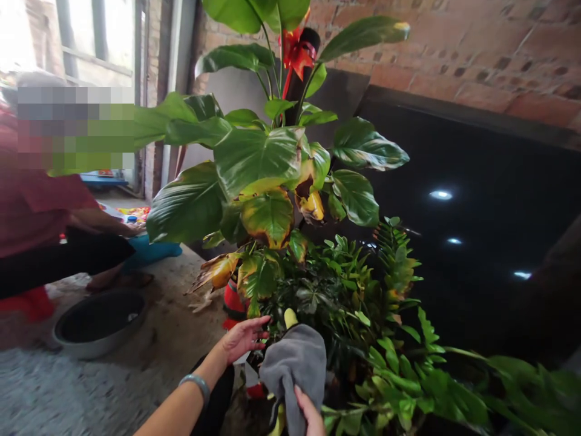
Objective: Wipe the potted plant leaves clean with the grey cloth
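Observation:
My left hand [244, 337] reaches palm-up with fingers spread under the low leaves of a big potted plant [256, 163], touching foliage near a red pot [233, 303]. A bangle sits on that wrist. My right hand [309, 415] at the bottom edge grips a grey cloth [295, 363], which drapes over a yellow-tipped thing among the leaves. Only part of the right hand shows. The plant has broad green leaves, some yellowed and browned, and a red ribbon [296, 53] on its central pole.
A smaller dark-leafed plant [363, 303] spreads to the right. Behind is a glossy black surface [490, 230] and a brick wall [476, 42]. At left another person in red crouches [40, 218] beside a dark metal basin [100, 321] on the concrete floor.

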Demonstrator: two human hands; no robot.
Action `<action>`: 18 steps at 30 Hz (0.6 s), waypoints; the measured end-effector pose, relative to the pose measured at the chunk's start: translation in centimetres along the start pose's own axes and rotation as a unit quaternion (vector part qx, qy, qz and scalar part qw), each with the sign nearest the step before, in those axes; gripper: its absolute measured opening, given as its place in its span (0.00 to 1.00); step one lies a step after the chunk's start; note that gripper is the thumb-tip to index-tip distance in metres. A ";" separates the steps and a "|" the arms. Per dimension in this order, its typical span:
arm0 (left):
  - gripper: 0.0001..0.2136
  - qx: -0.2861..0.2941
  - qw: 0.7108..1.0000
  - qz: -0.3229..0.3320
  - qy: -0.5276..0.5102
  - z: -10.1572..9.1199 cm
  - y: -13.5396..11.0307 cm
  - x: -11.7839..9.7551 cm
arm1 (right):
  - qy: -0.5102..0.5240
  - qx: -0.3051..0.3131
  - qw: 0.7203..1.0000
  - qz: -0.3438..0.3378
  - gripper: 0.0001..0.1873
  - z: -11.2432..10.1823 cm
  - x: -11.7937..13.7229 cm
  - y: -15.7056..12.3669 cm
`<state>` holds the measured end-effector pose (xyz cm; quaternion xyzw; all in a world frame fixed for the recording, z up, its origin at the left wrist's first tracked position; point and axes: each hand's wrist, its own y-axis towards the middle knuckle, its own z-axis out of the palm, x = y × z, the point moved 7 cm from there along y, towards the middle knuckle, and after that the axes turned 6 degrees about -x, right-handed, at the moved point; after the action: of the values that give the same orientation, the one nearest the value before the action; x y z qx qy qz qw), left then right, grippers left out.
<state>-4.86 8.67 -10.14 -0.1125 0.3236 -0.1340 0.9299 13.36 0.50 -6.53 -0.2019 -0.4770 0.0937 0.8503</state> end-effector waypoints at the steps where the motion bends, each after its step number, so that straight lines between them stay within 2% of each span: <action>1: 0.11 -0.007 1.000 -0.002 -0.006 -0.1 0.0 -0.1 | 0.021 -0.027 0.999 -0.004 0.07 -1.1 0.6 -0.3; 4: 0.09 -0.054 0.998 0.000 -0.023 -0.7 0.0 -0.1 | 0.108 -0.064 0.992 -0.023 0.10 -1.9 5.4 -0.9; 6: 0.07 -0.110 0.993 0.015 -0.036 -1.4 -0.1 -0.2 | 0.167 -0.077 0.982 -0.048 0.12 -1.4 9.4 -0.9; 8: 0.07 -0.162 0.985 0.032 -0.042 -2.1 -0.1 -0.3 | 0.194 -0.085 0.976 -0.055 0.12 -0.6 11.6 -0.8; 10: 0.06 -0.187 0.981 0.038 -0.039 -2.5 -0.1 -0.2 | 0.195 -0.099 0.976 -0.023 0.12 -0.2 10.6 -0.8; 13: 0.05 -0.188 0.981 0.031 -0.024 -2.7 0.3 0.0 | 0.139 -0.090 0.985 0.056 0.15 -0.3 5.1 -1.7; 16: 0.03 -0.183 0.983 0.019 0.000 -2.7 0.9 0.6 | 0.052 -0.032 0.995 0.074 0.17 0.6 0.9 -3.5; 18: 0.04 -0.168 0.985 0.012 0.023 -2.2 1.2 1.2 | 0.028 0.004 0.996 0.080 0.19 2.4 0.4 -4.5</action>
<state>-5.09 9.10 -12.83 -0.2595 0.3644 -0.0689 0.8917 11.38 -2.82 -3.12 -0.2388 -0.4354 0.1574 0.8536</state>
